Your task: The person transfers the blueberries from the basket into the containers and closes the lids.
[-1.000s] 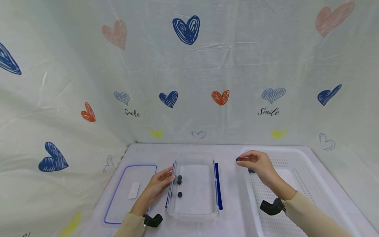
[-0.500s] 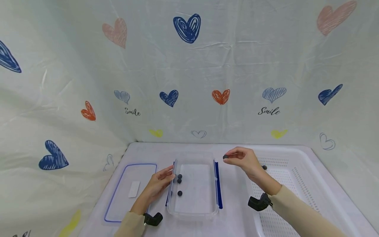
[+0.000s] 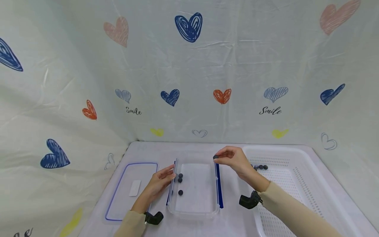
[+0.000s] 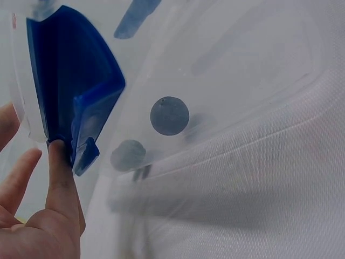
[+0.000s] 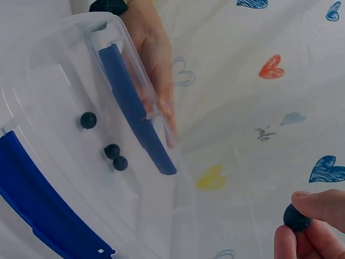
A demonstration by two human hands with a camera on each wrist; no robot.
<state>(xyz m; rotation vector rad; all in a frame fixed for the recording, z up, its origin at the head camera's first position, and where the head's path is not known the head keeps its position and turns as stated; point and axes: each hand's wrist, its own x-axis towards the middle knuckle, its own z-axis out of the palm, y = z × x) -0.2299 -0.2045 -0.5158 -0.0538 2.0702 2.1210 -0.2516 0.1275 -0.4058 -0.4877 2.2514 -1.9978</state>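
Right hand (image 3: 234, 161) pinches one dark round ball (image 5: 296, 218) between thumb and fingers, about 1 o'clock of the clear plastic box with blue latches (image 3: 196, 187). Left hand (image 3: 161, 181), fingers apart, touches the 9 o'clock latch (image 4: 73, 70). Three more dark balls (image 5: 88, 120) sit inside, 8–10 o'clock. Loose balls (image 3: 261, 167) lie in the white perforated plastic tray (image 3: 279, 162), box's 3 o'clock. Reads as tray-to-box transfer; next likely calls for centring over box, then releasing.
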